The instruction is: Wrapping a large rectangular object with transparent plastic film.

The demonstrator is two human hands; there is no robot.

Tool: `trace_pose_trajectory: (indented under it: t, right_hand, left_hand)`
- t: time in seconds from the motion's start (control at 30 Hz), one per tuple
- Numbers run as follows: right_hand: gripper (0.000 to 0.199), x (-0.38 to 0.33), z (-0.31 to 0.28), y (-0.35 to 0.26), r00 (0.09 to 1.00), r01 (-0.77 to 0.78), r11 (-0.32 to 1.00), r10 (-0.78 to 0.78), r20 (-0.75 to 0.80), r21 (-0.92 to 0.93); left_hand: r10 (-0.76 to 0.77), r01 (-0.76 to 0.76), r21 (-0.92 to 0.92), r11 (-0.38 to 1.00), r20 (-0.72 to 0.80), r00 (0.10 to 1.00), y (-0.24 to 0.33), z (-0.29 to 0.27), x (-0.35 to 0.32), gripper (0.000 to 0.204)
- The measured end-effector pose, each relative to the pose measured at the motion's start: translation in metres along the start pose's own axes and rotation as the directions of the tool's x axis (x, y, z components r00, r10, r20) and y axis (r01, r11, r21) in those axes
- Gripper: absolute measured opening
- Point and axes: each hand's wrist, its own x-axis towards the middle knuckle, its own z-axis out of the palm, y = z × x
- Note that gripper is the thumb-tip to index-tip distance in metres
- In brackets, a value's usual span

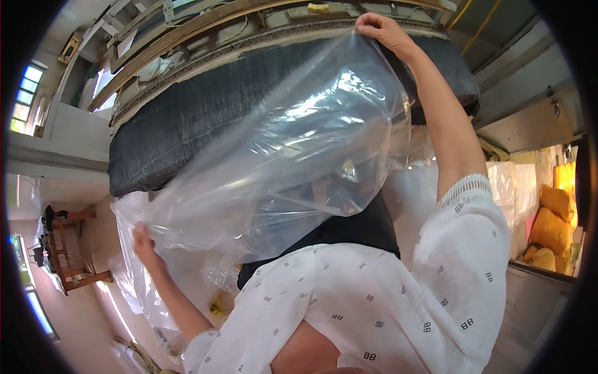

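Observation:
A large clear plastic bag (299, 149) is stretched across the middle of the view, over a dark grey upholstered sofa piece (187, 118) with its wooden frame on top. My right hand (380, 28) is raised high and pinches the bag's upper edge against the sofa's frame. My left hand (142, 243) is low at the left, gripping the bag's lower edge. Both arms wear white patterned sleeves.
A wooden table (62, 249) with a sewing machine stands at the far left near a window. Yellow cushions (554, 224) are stacked at the right beside more clear plastic wrap (511, 187). Grey panels (529, 93) rise at the upper right.

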Motion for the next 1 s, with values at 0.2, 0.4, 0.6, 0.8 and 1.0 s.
trace_pose_trajectory:
  t: [0.2,0.4,0.6,0.8,1.0]
  right_hand:
    - [0.014,0.011,0.014,-0.023,0.873,0.092,0.927,0.101,-0.478,0.363]
    - [0.017,0.005,0.036,0.03,0.706,-0.119,0.991,0.039,-0.707,-0.064]
    - [0.016,0.025,0.004,0.064,0.703,-0.167,0.921,-0.14,-0.697,-0.353]
    - [0.02,0.03,0.004,0.058,0.694,-0.255,0.891,-0.102,-0.713,-0.375]
    - [0.037,0.033,0.006,0.056,0.619,-0.335,0.855,-0.117,-0.776,-0.396]
  left_hand:
    - [0.235,-0.282,-0.566,0.775,-0.157,0.959,0.127,0.04,0.091,0.029]
    - [0.501,-0.454,0.324,0.83,-0.075,0.862,0.087,0.127,0.207,0.036]
    - [0.5,-0.475,0.199,0.857,-0.1,0.86,0.118,0.184,0.223,0.042]
    - [0.499,-0.473,0.265,0.84,-0.036,0.866,0.124,0.194,0.24,0.042]
    - [0.495,-0.403,0.435,0.805,-0.12,0.861,0.119,0.195,0.256,0.042]
